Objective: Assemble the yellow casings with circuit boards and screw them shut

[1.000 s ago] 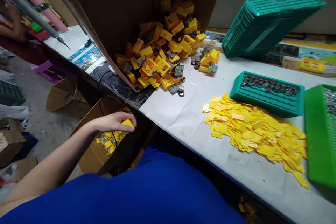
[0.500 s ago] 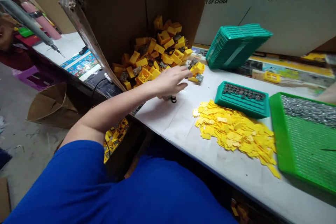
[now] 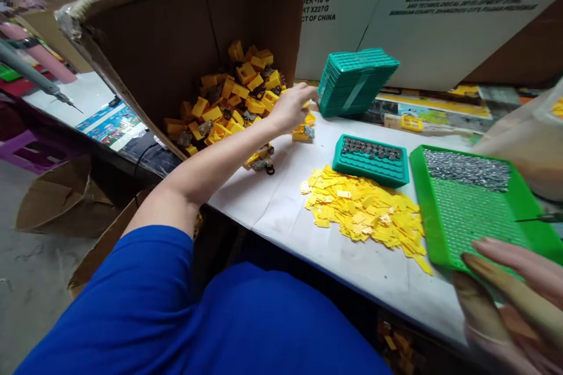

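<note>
My left hand (image 3: 292,108) reaches over loose yellow plastic housings at the mouth of a cardboard box. Its fingers are bent down and closed; whatever is between them is hidden. Just below it lies a yellow housing (image 3: 302,133) with a greyish part attached. More yellow housings (image 3: 240,91) are heaped inside the box. At the lower right, my right hand (image 3: 512,299) is near the front edge of a green tray (image 3: 420,211), fingers apart and nothing visible in them. The tray contains a pile of small silvery metal pieces (image 3: 468,169).
Flat yellow plastic pieces (image 3: 363,202) spread in front of a teal tray (image 3: 369,173) with rows of dark metal parts. Stacked teal trays (image 3: 354,82) lean behind. The cardboard box (image 3: 132,29) walls off the left. A thin pointed tool (image 3: 539,218) juts over the green tray.
My left hand has moved farther out, and its fingers have gone from stretched to bent. My right hand has come into view at the lower right. The whole view has shifted right.
</note>
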The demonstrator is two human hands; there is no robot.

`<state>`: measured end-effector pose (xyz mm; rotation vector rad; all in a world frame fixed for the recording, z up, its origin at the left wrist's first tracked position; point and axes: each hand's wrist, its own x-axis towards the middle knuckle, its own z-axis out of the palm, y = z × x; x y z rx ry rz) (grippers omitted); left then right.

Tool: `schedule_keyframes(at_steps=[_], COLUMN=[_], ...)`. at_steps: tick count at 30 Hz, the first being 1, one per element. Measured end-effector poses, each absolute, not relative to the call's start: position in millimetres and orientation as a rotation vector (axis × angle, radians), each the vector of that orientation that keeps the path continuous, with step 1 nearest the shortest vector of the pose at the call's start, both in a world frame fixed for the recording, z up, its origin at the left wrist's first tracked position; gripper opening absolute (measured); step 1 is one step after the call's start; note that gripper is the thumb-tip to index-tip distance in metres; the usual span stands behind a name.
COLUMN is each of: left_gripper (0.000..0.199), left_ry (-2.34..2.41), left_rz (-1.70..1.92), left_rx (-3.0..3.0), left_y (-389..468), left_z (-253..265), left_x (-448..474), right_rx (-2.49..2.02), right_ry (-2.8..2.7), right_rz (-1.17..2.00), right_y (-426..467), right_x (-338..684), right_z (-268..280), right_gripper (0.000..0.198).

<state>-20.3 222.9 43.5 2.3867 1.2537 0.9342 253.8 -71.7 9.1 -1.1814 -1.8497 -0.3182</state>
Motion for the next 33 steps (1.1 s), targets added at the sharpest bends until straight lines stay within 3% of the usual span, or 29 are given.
schedule_keyframes(at_steps=[6,14,20,23,28,33], left_gripper=[0.017,0.027,0.042,0.036,0.020,0.008], left_ry=[0.999,0.540,0.987,1.115,1.067,1.113], left_rz=[1.422,0.952,1.079,0.962,0.870,0.895], left_rx=[2.399,2.979,2.723,2.622,2.605,2.671], left_y=[143.6,8.5,-15.1,-12.7,-7.4,-5.0], left_z=[45.2,-10.0,-20.2,-22.7,-28.1,-25.8], left_x=[-60.7,-122.4,-134.4,-137.1,-137.9,-136.7], right_rx=[-0.922,-0.915,-1.130,-1.306,-1.180,-1.050], right_ry=[-2.007,-2.289,-2.498,-2.576,-2.338,-1.922], right_rz=[-0.131,0.074,0.158,0.323,0.478,0.345], right_y=[-49.3,-3.8,64.8,89.6,99.8,100.4], right_x=[219.2,169.8,122.1,106.6,104.7,112.5], right_z=[16.2,20.6,0.5,-5.5,1.3,19.4], right_gripper=[0.076,0.020,0.043,0.053,0.036,0.034])
